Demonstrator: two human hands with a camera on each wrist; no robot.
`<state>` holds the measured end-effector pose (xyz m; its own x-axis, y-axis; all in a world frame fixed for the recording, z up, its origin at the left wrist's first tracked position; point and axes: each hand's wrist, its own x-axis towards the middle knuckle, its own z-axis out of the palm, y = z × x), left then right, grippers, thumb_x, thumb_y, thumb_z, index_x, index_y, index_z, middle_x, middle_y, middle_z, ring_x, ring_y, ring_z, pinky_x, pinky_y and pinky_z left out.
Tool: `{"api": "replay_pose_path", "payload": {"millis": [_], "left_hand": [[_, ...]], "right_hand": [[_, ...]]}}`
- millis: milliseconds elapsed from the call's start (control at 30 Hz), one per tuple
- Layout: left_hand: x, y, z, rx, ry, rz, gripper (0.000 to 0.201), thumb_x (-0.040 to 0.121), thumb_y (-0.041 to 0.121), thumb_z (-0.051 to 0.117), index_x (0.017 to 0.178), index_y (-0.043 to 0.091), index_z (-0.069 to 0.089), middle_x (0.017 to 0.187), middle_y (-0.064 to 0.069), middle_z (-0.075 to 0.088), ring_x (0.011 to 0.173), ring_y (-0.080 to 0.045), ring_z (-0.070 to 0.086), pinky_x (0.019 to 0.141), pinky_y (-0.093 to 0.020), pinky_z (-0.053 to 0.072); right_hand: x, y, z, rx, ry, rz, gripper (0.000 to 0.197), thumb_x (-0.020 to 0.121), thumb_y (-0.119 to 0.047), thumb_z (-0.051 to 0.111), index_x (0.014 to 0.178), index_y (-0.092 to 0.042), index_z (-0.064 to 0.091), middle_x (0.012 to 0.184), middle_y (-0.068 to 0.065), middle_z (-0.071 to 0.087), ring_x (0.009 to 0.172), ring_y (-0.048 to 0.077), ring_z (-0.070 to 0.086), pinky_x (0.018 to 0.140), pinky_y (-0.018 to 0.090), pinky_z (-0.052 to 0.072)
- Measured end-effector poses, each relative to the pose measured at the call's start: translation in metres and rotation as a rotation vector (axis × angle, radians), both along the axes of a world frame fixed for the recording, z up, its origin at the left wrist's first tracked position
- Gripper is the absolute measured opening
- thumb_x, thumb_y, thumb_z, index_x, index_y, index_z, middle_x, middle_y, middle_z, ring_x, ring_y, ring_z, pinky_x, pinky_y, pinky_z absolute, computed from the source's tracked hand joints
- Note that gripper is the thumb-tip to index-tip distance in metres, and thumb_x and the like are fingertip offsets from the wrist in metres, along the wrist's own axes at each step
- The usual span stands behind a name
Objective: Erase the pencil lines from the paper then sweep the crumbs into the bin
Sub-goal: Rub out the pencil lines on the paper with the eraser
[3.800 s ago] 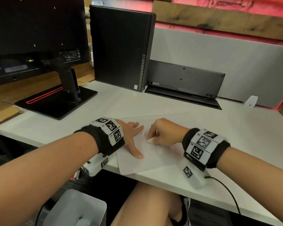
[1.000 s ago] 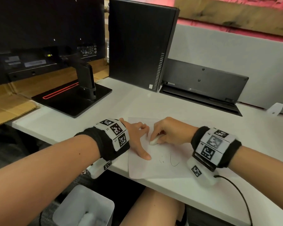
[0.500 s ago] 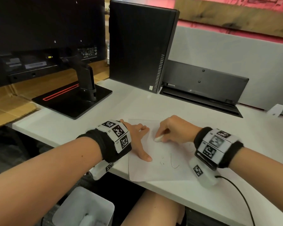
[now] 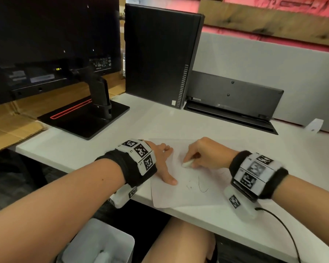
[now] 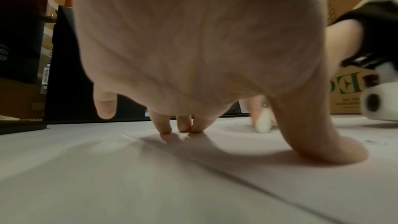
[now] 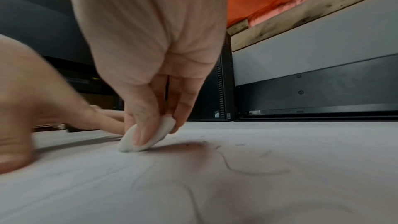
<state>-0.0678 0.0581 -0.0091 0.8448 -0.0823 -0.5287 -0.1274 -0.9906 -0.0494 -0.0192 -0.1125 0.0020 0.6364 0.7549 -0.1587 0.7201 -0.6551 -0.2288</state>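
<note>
Right hand (image 4: 207, 152) had its grip clamped on the eraser (image 6: 148, 136), tip pressed to the paper (image 4: 179, 198) on the worktop (image 4: 179, 122); left hand (image 4: 160, 158) lay spread, thumb and fingertips (image 5: 165, 128) pinning the sheet. Pencil lines (image 4: 200, 184) remained nearer the front edge, which overhung the worktop. Risk: a hard stroke toward that unpinned part could crease the sheet, and crumbs (image 6: 215, 142) might fall short of the bin (image 4: 101, 243) below.

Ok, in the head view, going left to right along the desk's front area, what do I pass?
Left hand pressing the paper → eraser → right hand pinching it → its wrist cable. Pencil lines lie nearer, below the eraser.
</note>
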Motion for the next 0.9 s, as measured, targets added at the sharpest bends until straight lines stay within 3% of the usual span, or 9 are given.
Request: {"api": "replay_pose_path", "payload": {"millis": [200, 300, 400, 533, 633, 733, 800, 900], "left_hand": [[-0.001, -0.002, 0.002, 0.025, -0.005, -0.017, 0.11, 0.076, 0.076, 0.048, 0.149, 0.024, -0.016, 0.158, 0.009, -0.014, 0.146, -0.014, 0.004, 0.116, -0.04, 0.01], [-0.002, -0.001, 0.001, 0.029, -0.027, -0.011, 0.109, 0.075, 0.078, 0.047, 0.149, 0.026, -0.013, 0.158, 0.012, -0.012, 0.145, -0.014, 0.008, 0.115, -0.044, 0.008], [-0.003, -0.001, 0.001, 0.041, -0.031, -0.003, 0.108, 0.074, 0.079, 0.046, 0.149, 0.028, -0.012, 0.157, 0.013, -0.012, 0.146, -0.014, 0.007, 0.114, -0.048, 0.002], [-0.002, -0.001, 0.001, 0.031, -0.03, -0.003, 0.107, 0.075, 0.079, 0.046, 0.149, 0.029, -0.013, 0.158, 0.011, -0.012, 0.146, -0.015, 0.005, 0.114, -0.051, -0.001], [-0.004, -0.004, 0.004, 0.013, -0.016, -0.02, 0.1, 0.076, 0.076, 0.048, 0.147, 0.04, -0.012, 0.158, 0.008, -0.011, 0.146, -0.018, 0.004, 0.113, -0.051, 0.001], [-0.006, -0.008, 0.01, -0.021, -0.004, -0.034, 0.093, 0.077, 0.071, 0.053, 0.145, 0.049, -0.007, 0.158, 0.005, -0.009, 0.146, -0.018, 0.001, 0.113, -0.051, 0.001], [-0.007, -0.012, 0.012, -0.061, -0.019, -0.065, 0.09, 0.081, 0.062, 0.056, 0.149, 0.041, 0.0, 0.158, 0.008, -0.007, 0.146, -0.015, -0.002, 0.114, -0.049, 0.0], [-0.006, -0.02, 0.014, -0.09, -0.034, -0.116, 0.088, 0.085, 0.054, 0.055, 0.152, 0.027, 0.005, 0.158, 0.013, -0.003, 0.145, -0.012, 0.007, 0.115, -0.04, 0.009]], "right_hand": [[-0.013, -0.019, 0.003, 0.047, 0.056, 0.022, 0.018, 0.081, -0.019, 0.071, 0.099, -0.019, 0.074, 0.083, -0.015, 0.062, 0.071, -0.002, 0.053, 0.068, 0.005, 0.039], [-0.003, -0.007, 0.007, 0.103, 0.009, -0.021, 0.019, 0.081, -0.022, 0.071, 0.099, -0.016, 0.074, 0.092, -0.01, 0.069, 0.074, -0.002, 0.055, 0.069, 0.003, 0.039], [-0.007, -0.006, 0.004, 0.039, 0.012, -0.007, 0.019, 0.081, -0.015, 0.07, 0.1, -0.013, 0.074, 0.099, -0.002, 0.071, 0.076, 0.003, 0.053, 0.071, 0.009, 0.041], [-0.024, -0.026, -0.002, 0.017, 0.084, 0.033, 0.025, 0.081, -0.006, 0.068, 0.101, -0.018, 0.073, 0.089, -0.01, 0.064, 0.07, -0.003, 0.051, 0.068, 0.006, 0.039], [-0.026, -0.03, 0.0, 0.041, 0.087, 0.023, 0.024, 0.081, -0.007, 0.067, 0.102, -0.018, 0.073, 0.086, -0.014, 0.062, 0.069, -0.005, 0.052, 0.067, 0.003, 0.038], [-0.018, -0.023, 0.006, 0.086, 0.055, -0.013, 0.018, 0.082, -0.018, 0.068, 0.099, -0.015, 0.074, 0.085, -0.014, 0.062, 0.067, -0.008, 0.052, 0.066, 0.001, 0.038], [-0.012, -0.021, 0.006, 0.085, 0.033, -0.036, 0.018, 0.083, -0.023, 0.068, 0.098, -0.014, 0.075, 0.084, -0.011, 0.065, 0.065, -0.007, 0.052, 0.063, 0.001, 0.037], [-0.009, -0.021, 0.002, 0.021, 0.014, -0.032, 0.021, 0.082, -0.014, 0.068, 0.102, -0.014, 0.073, 0.089, -0.006, 0.067, 0.066, -0.005, 0.049, 0.062, 0.001, 0.037]]}}
